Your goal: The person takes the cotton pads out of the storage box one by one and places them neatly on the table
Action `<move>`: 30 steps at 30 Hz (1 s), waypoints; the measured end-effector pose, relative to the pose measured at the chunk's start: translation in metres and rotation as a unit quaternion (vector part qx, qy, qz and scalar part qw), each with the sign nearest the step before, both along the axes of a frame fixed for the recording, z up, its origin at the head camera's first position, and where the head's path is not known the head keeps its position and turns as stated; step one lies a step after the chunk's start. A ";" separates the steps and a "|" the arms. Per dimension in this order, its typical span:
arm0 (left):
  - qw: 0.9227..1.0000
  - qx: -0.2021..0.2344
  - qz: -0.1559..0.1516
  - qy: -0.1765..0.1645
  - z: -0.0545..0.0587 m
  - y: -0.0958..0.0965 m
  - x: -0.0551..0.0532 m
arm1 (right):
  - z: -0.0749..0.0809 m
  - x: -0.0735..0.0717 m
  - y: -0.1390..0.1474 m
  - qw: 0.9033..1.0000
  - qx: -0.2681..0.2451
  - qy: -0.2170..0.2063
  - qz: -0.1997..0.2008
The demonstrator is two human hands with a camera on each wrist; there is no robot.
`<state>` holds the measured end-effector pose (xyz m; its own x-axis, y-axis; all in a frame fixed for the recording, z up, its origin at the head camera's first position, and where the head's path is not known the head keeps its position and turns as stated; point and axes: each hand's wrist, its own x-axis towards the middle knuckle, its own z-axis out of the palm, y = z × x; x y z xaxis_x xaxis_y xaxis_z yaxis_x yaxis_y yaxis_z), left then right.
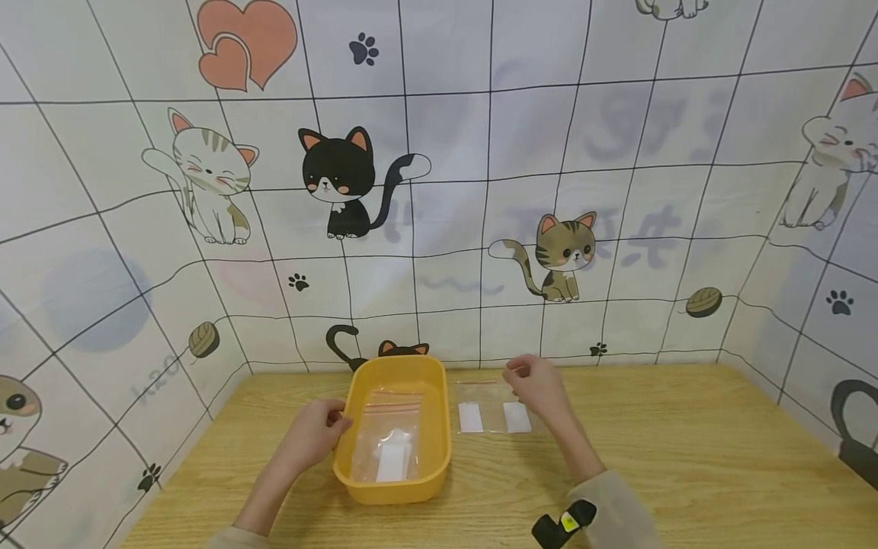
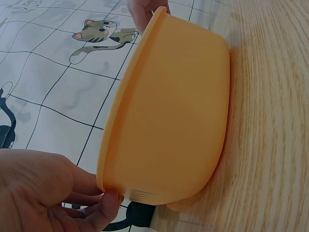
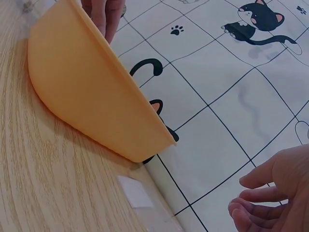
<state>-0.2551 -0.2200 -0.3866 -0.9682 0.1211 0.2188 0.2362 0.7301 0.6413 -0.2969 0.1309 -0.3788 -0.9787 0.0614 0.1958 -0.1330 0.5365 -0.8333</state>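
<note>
One left hand (image 1: 315, 435) pinches the rim of one yellow basin (image 1: 435, 442) between thumb and fingers, while one right hand (image 1: 538, 387) holds nothing, its fingers loosely curled with a modest gap to the thumb. The basin stands on one wooden table (image 1: 700, 450) and holds clear zip bags (image 1: 389, 427), at least two by their overlapping red seals. Just right of it lie two white slips (image 1: 470, 418) under clear plastic (image 1: 492, 412), though how many bags that makes I cannot tell.
</note>
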 end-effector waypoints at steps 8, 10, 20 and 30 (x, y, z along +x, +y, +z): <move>1.000 -0.001 -0.005 0.004 0.000 -0.001 0.000 | 0.008 0.009 -0.012 1.000 -0.019 0.017 0.015; 1.000 -0.001 -0.008 0.007 -0.001 -0.001 0.000 | 0.011 0.011 -0.015 0.999 -0.019 0.023 0.020; 1.000 -0.009 -0.008 0.013 -0.001 -0.001 -0.002 | 0.018 0.019 -0.033 0.998 -0.031 0.038 0.039; 1.000 -0.010 0.000 0.009 -0.003 -0.002 -0.003 | 0.022 0.031 -0.059 0.996 -0.030 0.044 0.074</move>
